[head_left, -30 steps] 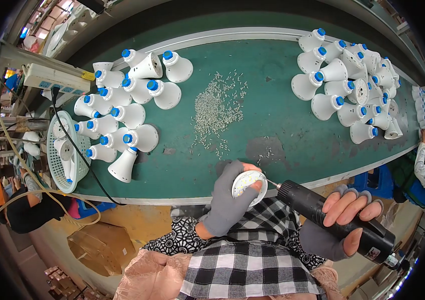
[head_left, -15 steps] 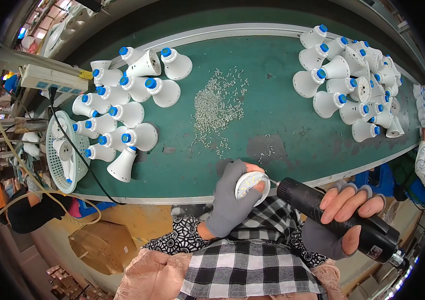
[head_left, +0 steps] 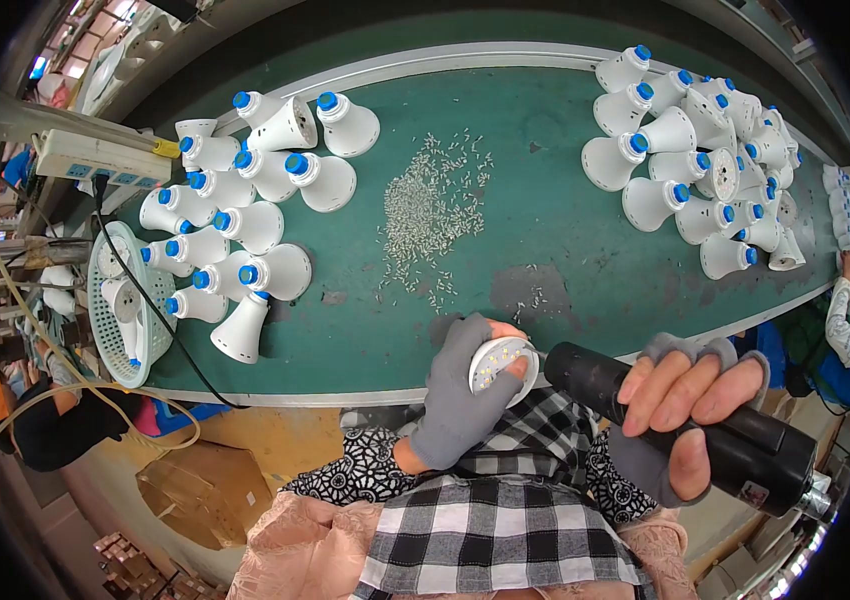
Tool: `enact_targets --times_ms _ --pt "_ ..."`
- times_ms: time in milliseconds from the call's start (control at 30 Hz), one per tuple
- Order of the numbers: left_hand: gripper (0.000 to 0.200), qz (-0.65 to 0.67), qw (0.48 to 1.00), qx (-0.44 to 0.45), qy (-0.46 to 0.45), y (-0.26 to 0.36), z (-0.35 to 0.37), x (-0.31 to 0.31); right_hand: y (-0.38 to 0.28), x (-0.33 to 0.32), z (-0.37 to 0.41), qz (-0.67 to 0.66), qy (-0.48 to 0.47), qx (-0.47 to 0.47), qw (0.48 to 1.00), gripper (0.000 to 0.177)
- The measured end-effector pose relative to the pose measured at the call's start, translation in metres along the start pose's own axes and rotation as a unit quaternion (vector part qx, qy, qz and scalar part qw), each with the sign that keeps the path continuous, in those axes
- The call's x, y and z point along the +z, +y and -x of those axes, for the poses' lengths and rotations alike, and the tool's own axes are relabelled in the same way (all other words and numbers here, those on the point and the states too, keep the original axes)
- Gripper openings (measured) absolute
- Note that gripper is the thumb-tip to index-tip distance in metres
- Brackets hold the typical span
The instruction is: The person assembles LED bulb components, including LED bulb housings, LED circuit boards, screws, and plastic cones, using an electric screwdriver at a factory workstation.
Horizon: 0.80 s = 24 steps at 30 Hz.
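Bright, even light from overhead here: the green tabletop [head_left: 565, 200] beyond the left hand [head_left: 457, 390] is lit flat, with no hot spots. Shadows are short and soft, just small dark crescents tucked under the white lamp housings [head_left: 263, 228] far out to that hand's left. The white disc [head_left: 498, 365] in the left hand is nearly washed out. A dull sheen runs along the black screwdriver [head_left: 585, 372] in the right hand [head_left: 680, 410], and that hand looks swollen and stretched. Fisheye bends the tabletop's edges into arcs, and a black ring swallows the corners. It's crisp around the hands and softer toward the rim.
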<state>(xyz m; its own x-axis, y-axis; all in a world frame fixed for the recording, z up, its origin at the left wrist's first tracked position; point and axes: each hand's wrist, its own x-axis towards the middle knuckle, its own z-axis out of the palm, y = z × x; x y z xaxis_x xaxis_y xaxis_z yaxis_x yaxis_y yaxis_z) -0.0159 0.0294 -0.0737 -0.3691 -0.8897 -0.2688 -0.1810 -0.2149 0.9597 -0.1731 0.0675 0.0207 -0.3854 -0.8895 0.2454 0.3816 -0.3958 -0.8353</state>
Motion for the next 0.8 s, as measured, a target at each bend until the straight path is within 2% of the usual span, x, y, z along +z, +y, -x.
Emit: enact_targets --times_ms 100,200,267,600,700,800 --pt "0.022 -0.017 1.0 0.004 -0.003 0.001 0.001 0.0 0.004 0.006 -0.005 0.033 0.009 -0.014 0.999 0.03" --pt "0.023 0.037 0.999 -0.04 -0.003 0.002 0.001 -0.001 0.004 -0.002 -0.015 0.003 -0.032 -0.014 0.999 0.038" --pt "0.023 0.026 0.999 -0.032 0.0 0.004 0.002 -0.001 0.004 -0.002 -0.015 -0.016 -0.037 -0.012 0.999 0.041" --pt "0.024 0.038 0.998 -0.059 0.003 0.005 0.001 0.0 0.01 0.001 -0.013 -0.006 -0.029 -0.012 0.999 0.041" --pt "0.025 0.017 0.998 -0.057 -0.015 0.006 0.0 -0.003 0.005 -0.002 -0.018 -0.012 -0.019 -0.025 0.999 0.037" --pt "0.028 0.033 0.991 -0.087 -0.096 0.014 -0.009 -0.021 -0.004 -0.016 -0.023 -0.052 0.033 -0.065 0.996 0.031"
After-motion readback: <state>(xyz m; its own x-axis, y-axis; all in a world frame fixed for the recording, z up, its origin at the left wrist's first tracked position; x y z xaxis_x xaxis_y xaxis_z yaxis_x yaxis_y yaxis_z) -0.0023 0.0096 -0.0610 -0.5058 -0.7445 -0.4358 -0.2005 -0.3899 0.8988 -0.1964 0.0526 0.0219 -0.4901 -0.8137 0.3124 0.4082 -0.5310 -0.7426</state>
